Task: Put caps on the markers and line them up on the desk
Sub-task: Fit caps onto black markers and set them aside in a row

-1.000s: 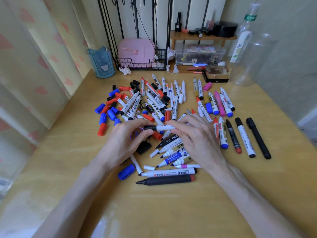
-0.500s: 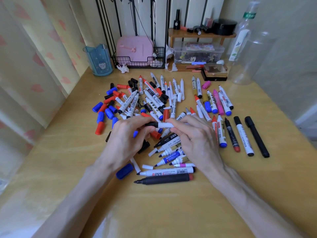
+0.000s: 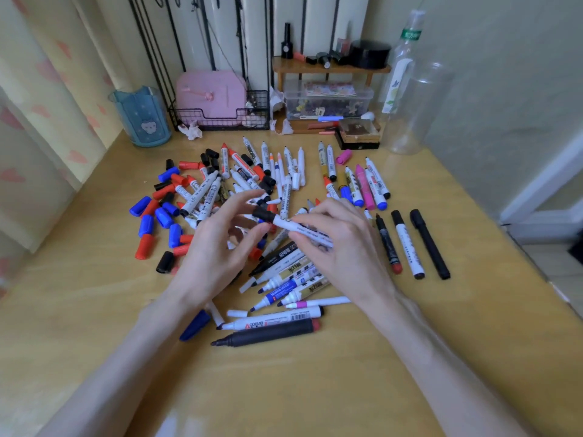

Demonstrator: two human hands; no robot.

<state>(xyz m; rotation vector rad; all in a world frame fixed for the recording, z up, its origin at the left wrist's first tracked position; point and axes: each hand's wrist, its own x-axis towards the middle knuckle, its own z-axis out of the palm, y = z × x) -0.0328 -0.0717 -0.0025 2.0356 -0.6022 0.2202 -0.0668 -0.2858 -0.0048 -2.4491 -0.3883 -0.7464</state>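
Two hands (image 3: 217, 257) (image 3: 347, 247), one marker (image 3: 293, 227), apparently capped.

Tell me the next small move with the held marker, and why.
Probably the right hand should carry the marker to the row at the right and lay it beside the black marker. Its cap looks seated, the left hand is open beside it, and capped markers already lie side by side there.
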